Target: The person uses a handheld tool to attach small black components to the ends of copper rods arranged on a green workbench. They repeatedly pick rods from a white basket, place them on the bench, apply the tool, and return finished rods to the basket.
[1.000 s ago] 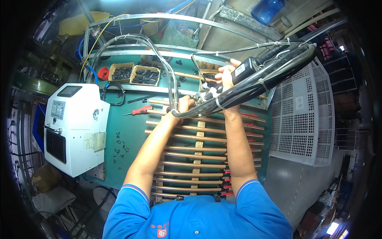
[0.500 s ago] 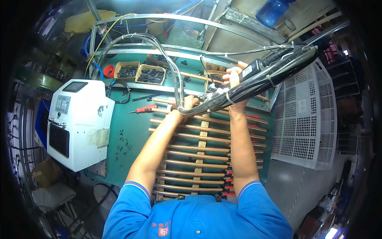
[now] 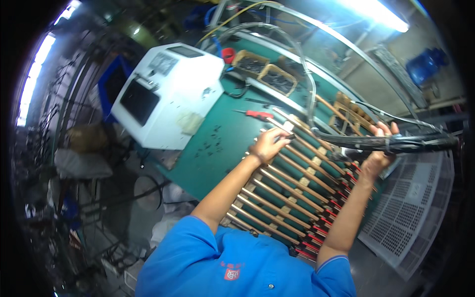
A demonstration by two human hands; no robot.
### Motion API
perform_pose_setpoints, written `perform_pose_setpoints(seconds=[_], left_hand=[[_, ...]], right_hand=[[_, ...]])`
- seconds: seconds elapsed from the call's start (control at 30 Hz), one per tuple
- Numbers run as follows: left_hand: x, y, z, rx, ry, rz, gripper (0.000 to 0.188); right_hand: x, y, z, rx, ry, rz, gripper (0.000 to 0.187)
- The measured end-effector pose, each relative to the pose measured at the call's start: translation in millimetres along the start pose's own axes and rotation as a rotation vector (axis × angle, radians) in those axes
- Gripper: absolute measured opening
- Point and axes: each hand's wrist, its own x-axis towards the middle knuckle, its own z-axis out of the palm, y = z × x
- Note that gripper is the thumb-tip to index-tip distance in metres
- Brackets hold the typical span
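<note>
Copper-coloured rods (image 3: 272, 216) lie in a row beneath and nearer the body than the left hand (image 3: 267, 144), whose thumb and fingers pinch a small dark piece (image 3: 290, 136). Right of that grip, red-and-black fittings (image 3: 314, 237) already cap many rod ends; the visible left ends appear bare, seemingly unfitted. Cable bundle (image 3: 396, 142) partly covers the right hand (image 3: 378, 161); its grasp cannot be told. Blur obscures the piece's shape.

right grip (image 3: 377, 161): partly behind cables (image 3: 418, 142) | dark piece (image 3: 290, 136) at left grip (image 3: 269, 145): blurred
</note>
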Motion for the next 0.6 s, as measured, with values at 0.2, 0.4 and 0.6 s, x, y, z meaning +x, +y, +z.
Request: perform_pose_setpoints(seconds=[0.2, 0.4, 0.6], left_hand=[[-161.0, -44.6, -139.1, -0.050, 0.613, -0.604, 0.023], [-147.9, -59.1, -151.4, 0.365, 0.578, -0.490, 0.022], [-129.8, -70.0, -125.1, 0.888, 0.240, -0.307, 0.020]], right_hand=[[2.5, 13.7, -38.4, 0.122, -0.288, -0.046, 0.053], [0.3, 17.3, -32.4, 0.032, -0.050, -0.009, 0.038], [-10.8, 15.8, -32.9, 0.042, -0.009, 0.007, 0.035]])
